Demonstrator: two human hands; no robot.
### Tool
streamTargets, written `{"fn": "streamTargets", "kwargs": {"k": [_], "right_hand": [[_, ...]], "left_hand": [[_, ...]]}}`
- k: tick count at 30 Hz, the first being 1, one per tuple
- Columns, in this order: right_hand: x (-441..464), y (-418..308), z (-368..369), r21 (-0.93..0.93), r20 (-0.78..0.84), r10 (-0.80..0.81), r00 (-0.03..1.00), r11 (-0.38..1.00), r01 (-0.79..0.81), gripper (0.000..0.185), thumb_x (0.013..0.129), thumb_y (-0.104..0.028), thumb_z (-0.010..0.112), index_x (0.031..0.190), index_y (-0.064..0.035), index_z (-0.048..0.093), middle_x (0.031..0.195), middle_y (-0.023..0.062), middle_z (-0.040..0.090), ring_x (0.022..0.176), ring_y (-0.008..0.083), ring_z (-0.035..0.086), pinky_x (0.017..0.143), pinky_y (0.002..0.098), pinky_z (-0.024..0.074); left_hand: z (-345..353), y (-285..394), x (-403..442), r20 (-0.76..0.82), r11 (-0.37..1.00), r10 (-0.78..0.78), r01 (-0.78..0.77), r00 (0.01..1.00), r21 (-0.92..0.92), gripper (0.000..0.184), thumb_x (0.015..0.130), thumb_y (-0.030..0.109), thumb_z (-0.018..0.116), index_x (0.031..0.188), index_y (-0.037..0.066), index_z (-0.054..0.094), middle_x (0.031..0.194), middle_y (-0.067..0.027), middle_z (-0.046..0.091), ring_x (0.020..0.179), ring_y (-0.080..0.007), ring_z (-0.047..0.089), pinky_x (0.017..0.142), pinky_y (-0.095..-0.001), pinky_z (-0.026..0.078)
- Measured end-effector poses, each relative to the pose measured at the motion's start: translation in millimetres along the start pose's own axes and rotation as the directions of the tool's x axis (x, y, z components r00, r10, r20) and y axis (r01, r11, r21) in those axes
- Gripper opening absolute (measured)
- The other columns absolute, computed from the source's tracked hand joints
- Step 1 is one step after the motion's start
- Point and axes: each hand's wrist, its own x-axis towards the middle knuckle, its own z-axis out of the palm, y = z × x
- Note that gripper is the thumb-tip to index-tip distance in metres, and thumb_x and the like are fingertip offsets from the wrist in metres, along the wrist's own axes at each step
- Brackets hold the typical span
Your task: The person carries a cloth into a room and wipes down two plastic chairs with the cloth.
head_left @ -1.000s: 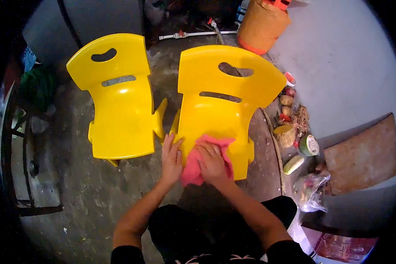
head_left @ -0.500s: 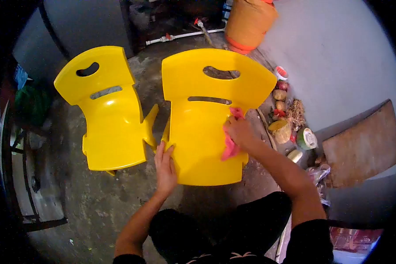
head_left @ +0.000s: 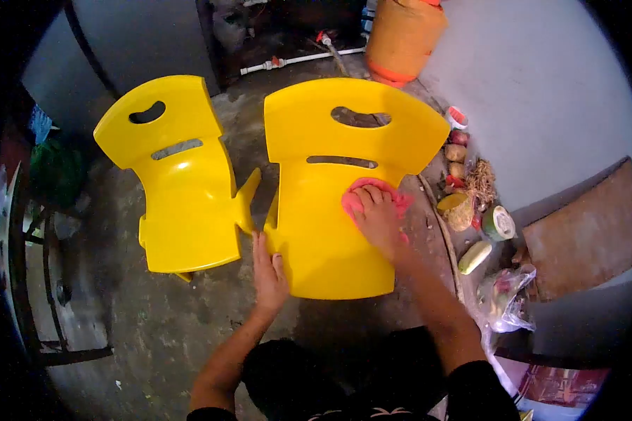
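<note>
- A right hand (head_left: pixel 378 219) presses on a pink cloth (head_left: pixel 402 202) right of the frame's center, fingers bent over the top; whether its grip clamps the fabric cannot be told.
- The cloth lies bunched at the right side of a yellow chair (head_left: pixel 316 242)'s seat, below the narrow slot.
- A left hand (head_left: pixel 269 277) rests against the chair's lower left edge, fingers extended, its grip apart, with a gap between thumb and fingers.
- A second chair (head_left: pixel 189 228), also yellow, stands on the floor (head_left: pixel 168 337) at center left, beside the first.
- At the right of the frame, a cut melon (head_left: pixel 499 223) and a pale vegetable (head_left: pixel 475 257) lie near a plastic bag (head_left: pixel 505 302) and a brown board (head_left: pixel 583 235).
- At the top, a white pipe (head_left: pixel 302 57) with red handles runs toward an orange container (head_left: pixel 404 38) near the gray wall (head_left: pixel 527 84).
</note>
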Motion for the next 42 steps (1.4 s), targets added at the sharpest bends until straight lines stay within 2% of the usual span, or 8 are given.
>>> {"fn": "streamTargets", "kwargs": {"k": [11, 15, 18, 20, 23, 37, 40, 42], "right_hand": [[-38, -97, 34, 0.476, 0.171, -0.112, 0.979, 0.879, 0.018, 0.023, 0.076, -0.011, 0.068, 0.098, -0.0077, 0.065, 0.098, 0.0118, 0.06, 0.101, 0.0343, 0.059, 0.092, 0.0458, 0.0455], [-57, -71, 7, 0.533, 0.651, -0.478, 0.59, 0.841, 0.093, 0.028, 0.085, -0.026, 0.068, 0.108, -0.0089, 0.064, 0.103, 0.0116, 0.061, 0.101, 0.0341, 0.06, 0.097, 0.0461, 0.0437], [-18, -66, -58, 0.556, 0.579, 0.157, 0.8, 0.642, -0.528, 0.032, 0.085, -0.029, 0.069, 0.111, -0.0102, 0.065, 0.11, 0.0122, 0.061, 0.105, 0.0328, 0.057, 0.097, 0.0457, 0.0429], [15, -63, -62, 0.491, -0.117, 0.338, 0.934, 0.837, -0.241, 0.035, 0.084, -0.028, 0.067, 0.114, -0.0088, 0.064, 0.117, 0.0151, 0.059, 0.111, 0.0319, 0.053, 0.097, 0.0436, 0.0424], [36, -32, 9, 0.346, -0.311, 0.353, 0.882, 0.907, -0.241, 0.054, 0.084, -0.009, 0.065, 0.133, -0.0013, 0.045, 0.129, 0.022, 0.047, 0.122, 0.0405, 0.045, 0.103, 0.0459, 0.0386], [66, -92, 81, 0.652, 0.267, 0.046, 0.963, 0.727, -0.216, 0.034, 0.079, -0.024, 0.065, 0.107, -0.005, 0.064, 0.108, 0.0152, 0.068, 0.097, 0.0356, 0.065, 0.086, 0.0448, 0.0507], [64, -86, 43, 0.406, 0.833, -0.119, 0.54, 0.795, -0.451, 0.03, 0.081, -0.022, 0.058, 0.103, -0.0067, 0.07, 0.098, 0.0153, 0.072, 0.093, 0.0305, 0.068, 0.081, 0.0376, 0.0525], [57, -75, -3, 0.416, 0.757, -0.166, 0.633, 0.868, -0.271, 0.028, 0.08, -0.027, 0.063, 0.101, -0.0114, 0.072, 0.1, 0.0114, 0.071, 0.093, 0.0273, 0.068, 0.082, 0.0382, 0.0514]], "left_hand": [[6, -3, -3, -0.035, 0.975, -0.101, 0.092, 0.994, -0.203, 0.044, 0.103, 0.01, 0.039, 0.144, -0.004, 0.037, 0.148, -0.0239, 0.039, 0.14, -0.0375, 0.034, 0.116, -0.041, 0.027], [4, -7, -1, -0.019, 0.982, -0.123, 0.119, 0.992, -0.149, 0.045, 0.101, 0.011, 0.044, 0.144, -0.002, 0.038, 0.148, -0.0235, 0.04, 0.141, -0.037, 0.034, 0.116, -0.0441, 0.026], [-9, 18, 10, 0.046, 0.862, 0.127, -0.133, 0.991, 0.489, 0.051, 0.097, 0.016, 0.051, 0.143, 0.0, 0.04, 0.149, -0.0229, 0.039, 0.142, -0.0358, 0.033, 0.117, -0.0492, 0.024], [-10, 31, 14, 0.258, 0.886, 0.195, -0.282, 0.946, 0.367, 0.052, 0.094, 0.022, 0.055, 0.141, 0.001, 0.044, 0.147, -0.022, 0.042, 0.141, -0.0351, 0.035, 0.117, -0.052, 0.023], [-5, 27, 18, 0.44, 0.868, 0.238, -0.393, 0.866, 0.303, 0.052, 0.092, 0.029, 0.058, 0.136, 0.002, 0.05, 0.144, -0.0208, 0.046, 0.14, -0.0352, 0.037, 0.117, -0.0533, 0.023], [-4, 20, 19, 0.447, 0.861, 0.311, -0.447, 0.839, 0.241, 0.048, 0.089, 0.026, 0.064, 0.128, 0.0, 0.056, 0.136, -0.0207, 0.053, 0.132, -0.0382, 0.045, 0.115, -0.0572, 0.025], [-7, 24, 17, 0.468, 0.87, 0.312, -0.446, 0.827, 0.209, 0.045, 0.088, 0.024, 0.064, 0.126, 0.001, 0.057, 0.133, -0.0194, 0.055, 0.13, -0.0375, 0.046, 0.115, -0.0571, 0.025], [-3, 20, 13, 0.45, 0.85, 0.318, -0.461, 0.835, 0.256, 0.042, 0.088, 0.025, 0.063, 0.123, 0.002, 0.059, 0.132, -0.0178, 0.055, 0.13, -0.0357, 0.046, 0.114, -0.0565, 0.026]]}}
